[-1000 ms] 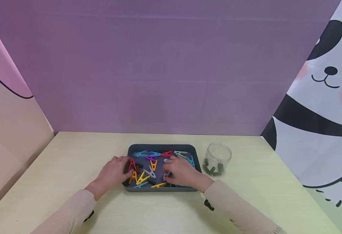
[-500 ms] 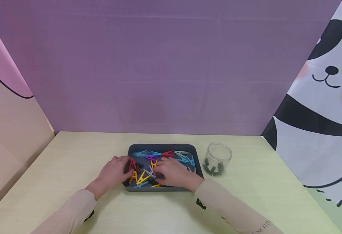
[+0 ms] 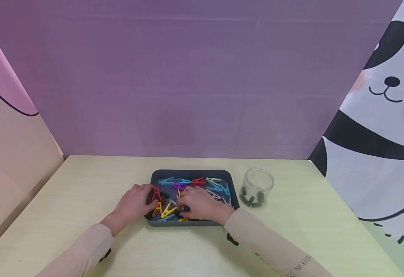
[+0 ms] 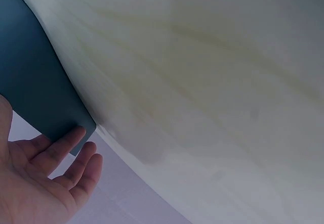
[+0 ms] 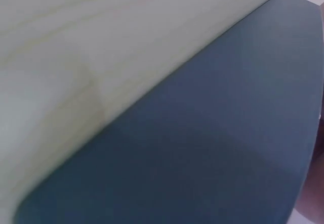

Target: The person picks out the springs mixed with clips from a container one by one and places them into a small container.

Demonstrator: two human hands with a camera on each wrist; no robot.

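In the head view a dark grey tray point(image 3: 195, 223) holds several plastic clothespins in yellow, orange, red, blue, purple and white, such as a yellow clothespin point(image 3: 167, 211) and a red clothespin point(image 3: 156, 194). My left hand point(image 3: 134, 204) grips the tray's left side, thumb over the rim; in the left wrist view its fingers point(image 4: 71, 143) lie against the outer wall. My right hand point(image 3: 200, 204) reaches in over the front rim, fingers down among the clothespins near the middle. Something dark shows between its thumb and fingers; I cannot tell if it is held.
A clear plastic jar point(image 3: 257, 179) with several short dark green pieces inside stands right of the tray. Both stand on a pale wooden table point(image 3: 101, 181) with a purple panel point(image 3: 188, 77) behind it. Short dark ridged pieces lie among the clothespins.
My right hand has moved left across the tray, uncovering white and blue clothespins at the right and covering those near the middle. The left hand stays at the tray's left side.
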